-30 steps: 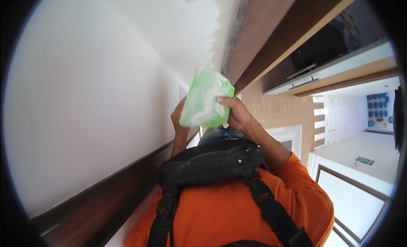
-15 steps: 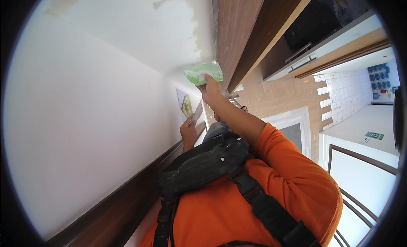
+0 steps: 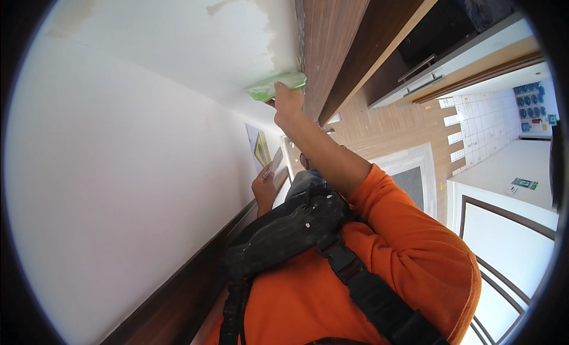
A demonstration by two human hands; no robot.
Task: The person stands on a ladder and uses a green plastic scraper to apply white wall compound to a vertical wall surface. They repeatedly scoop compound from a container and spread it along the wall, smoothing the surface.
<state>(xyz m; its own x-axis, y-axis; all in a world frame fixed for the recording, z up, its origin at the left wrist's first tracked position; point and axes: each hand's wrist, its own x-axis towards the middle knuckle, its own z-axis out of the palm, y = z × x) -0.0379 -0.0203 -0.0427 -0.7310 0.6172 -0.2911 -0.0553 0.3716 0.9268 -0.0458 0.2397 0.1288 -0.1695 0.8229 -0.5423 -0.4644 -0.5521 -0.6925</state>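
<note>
1. White wall (image 3: 118, 185), filling the left side and upper left of the frame; brown wooden board (image 3: 330, 37) bordering it at upper centre.
2. Green flat tool (image 3: 261, 91), one, at upper centre, close to where wall and board meet. Seen at a shallow angle, as a narrow band. Long axis nearly level across the frame, rising slightly to the right; right end just beside the board, left end pointing toward the wall at left. Contact with the wall: cannot be told.
3. Right hand (image 3: 288, 103), adjoining the tool from below in the frame. Fingers clamped on the tool, thumb on its near face, others partly hidden. Key relation, by judgement: tool lies beyond these fingers and crosswise to the forearm; right hand the nearer, left well apart.
4. Beige patch (image 3: 269, 31), ragged-edged, on the wall, above the tool in the frame.
5. Left hand (image 3: 262, 184), centre of frame, below the tool. Fingers closed on a thin greyish blade (image 3: 277, 160), long axis slanting up to the right.
6. Printed sheet (image 3: 256, 137), pale with yellow, just beside the left hand.
7. Black pouch (image 3: 284, 226), lower centre.
</note>
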